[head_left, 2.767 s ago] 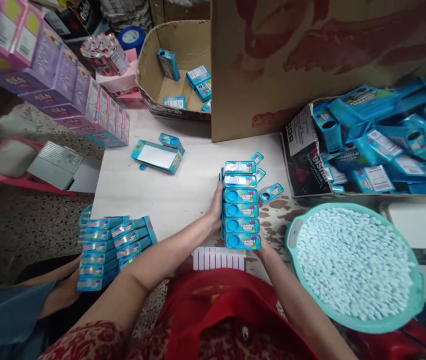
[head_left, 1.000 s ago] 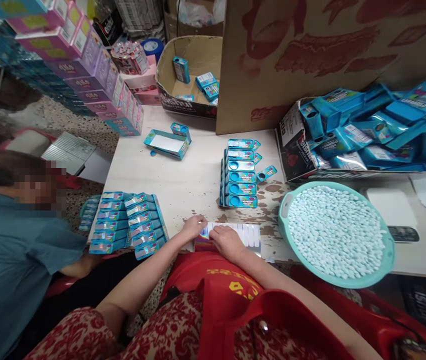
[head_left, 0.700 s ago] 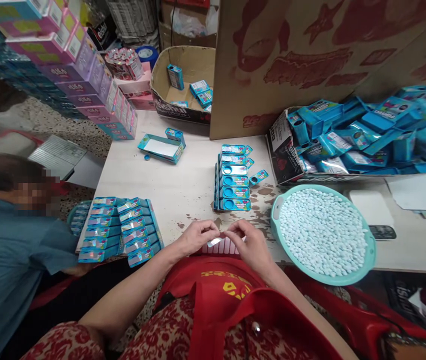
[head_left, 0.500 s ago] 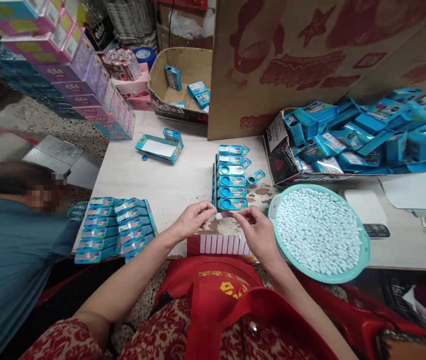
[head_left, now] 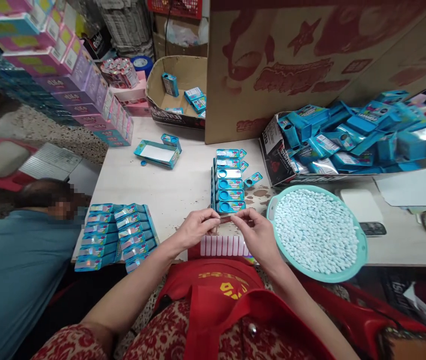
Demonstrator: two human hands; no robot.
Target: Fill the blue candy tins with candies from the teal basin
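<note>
hands: left hand (head_left: 197, 227) and right hand (head_left: 257, 233) pinch a small sticker strip (head_left: 231, 219) between fingertips | change: strip lifted off the sticker sheet (head_left: 223, 246), carried up to the nearest blue box (head_left: 231, 206) in the row | meaning: sealing looks imminent

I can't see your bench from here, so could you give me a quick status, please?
Left hand and right hand pinch a small strip between them. Strip sits just before the blue box row. Nothing between; pellet basin beside right hand.
</note>
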